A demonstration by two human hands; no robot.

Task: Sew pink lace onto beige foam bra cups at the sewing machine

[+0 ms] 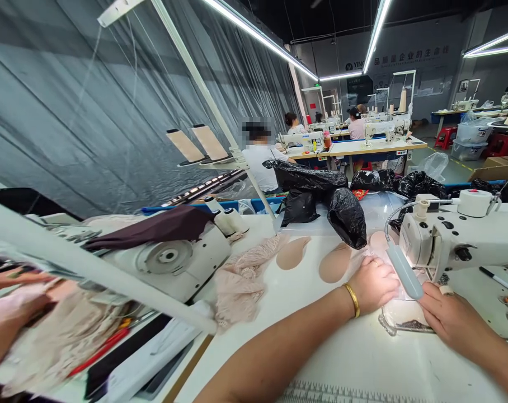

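Note:
My left hand (376, 284) rests palm down on pale beige fabric (400, 292), its fingers lying over the cloth. My right hand (449, 314) is at the fabric's right edge, fingers bent and pressed together on it; a light-coloured band wraps one finger. Above this spot hangs a grey lamp head (405, 272), hiding the right fingertips and the needle area. A white sewing machine (472, 229) stands directly beyond both hands. Left of my left hand lie two beige teardrop-shaped pieces, one nearer (334, 264) and one farther (291, 254), beside crumpled beige lace (243, 282).
Black plastic bags (348, 215) bunch at the table's back. A ruler scale (333, 393) runs along the front edge. A pale slanted pole (111, 274) crosses the left side, near another machine (170, 260) and another person's hands (23, 302). A pen (499, 280) lies right.

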